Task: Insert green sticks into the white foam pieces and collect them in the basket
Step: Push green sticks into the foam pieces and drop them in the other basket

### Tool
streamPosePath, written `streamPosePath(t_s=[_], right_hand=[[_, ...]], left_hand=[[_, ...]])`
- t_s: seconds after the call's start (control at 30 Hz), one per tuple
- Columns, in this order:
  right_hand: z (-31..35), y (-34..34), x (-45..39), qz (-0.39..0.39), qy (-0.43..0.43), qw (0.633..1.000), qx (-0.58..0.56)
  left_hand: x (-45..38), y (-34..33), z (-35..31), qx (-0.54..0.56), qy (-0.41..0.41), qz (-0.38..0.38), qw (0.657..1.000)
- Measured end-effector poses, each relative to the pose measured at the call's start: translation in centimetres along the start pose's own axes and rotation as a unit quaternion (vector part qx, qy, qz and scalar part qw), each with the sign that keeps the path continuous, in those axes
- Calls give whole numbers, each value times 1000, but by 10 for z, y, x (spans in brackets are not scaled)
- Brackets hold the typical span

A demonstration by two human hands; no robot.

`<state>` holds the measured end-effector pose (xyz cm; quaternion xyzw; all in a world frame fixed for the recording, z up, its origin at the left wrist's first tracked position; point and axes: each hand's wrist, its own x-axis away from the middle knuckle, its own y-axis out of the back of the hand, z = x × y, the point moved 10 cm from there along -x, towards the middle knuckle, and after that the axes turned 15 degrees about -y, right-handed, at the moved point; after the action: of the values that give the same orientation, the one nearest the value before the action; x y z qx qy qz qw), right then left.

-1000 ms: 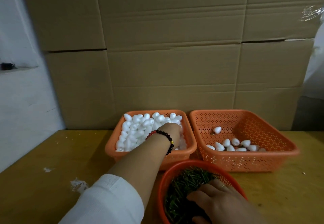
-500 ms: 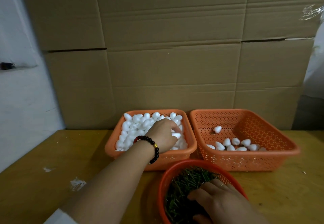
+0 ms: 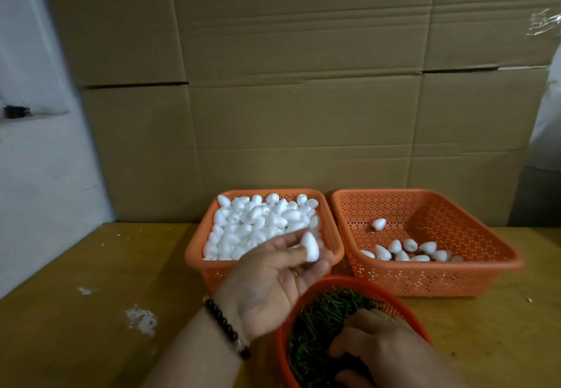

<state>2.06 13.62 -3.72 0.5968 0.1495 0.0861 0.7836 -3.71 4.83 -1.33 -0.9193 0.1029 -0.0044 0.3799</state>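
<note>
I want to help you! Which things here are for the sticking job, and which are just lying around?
For the job: foam piece in the left hand; full foam basket; collecting basket; green sticks in the round basket, under the right hand.

Just lying about: white crumbs on the table; cardboard boxes.

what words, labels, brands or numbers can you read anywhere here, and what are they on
None: no readable text shows anywhere.
The cardboard boxes at the back are plain, with no print or labels.
The three orange baskets carry only a hole pattern.
The foam piece in the left hand is blank.
The small dark object on the left wall is too small to read.
</note>
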Motion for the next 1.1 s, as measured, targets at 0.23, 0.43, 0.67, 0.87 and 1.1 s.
streamPosePath(t_s=[0.23, 0.43, 0.67, 0.87, 1.1], right_hand=[[-5, -3, -3, 5, -7, 1000, -1], [-6, -3, -3, 12, -7, 1000, 7], [-7, 1, -2, 5, -17, 1000, -9], [-8, 7, 0, -6, -28, 999, -20], [-13, 15, 1, -24, -52, 997, -56]], left_hand=[[25, -2, 30, 76, 74, -10, 994], [28, -2, 36, 73, 103, 0, 992], [32, 3, 39, 53, 123, 1, 991], [29, 3, 38, 90, 116, -12, 989], [29, -1, 38, 122, 118, -7, 985]])
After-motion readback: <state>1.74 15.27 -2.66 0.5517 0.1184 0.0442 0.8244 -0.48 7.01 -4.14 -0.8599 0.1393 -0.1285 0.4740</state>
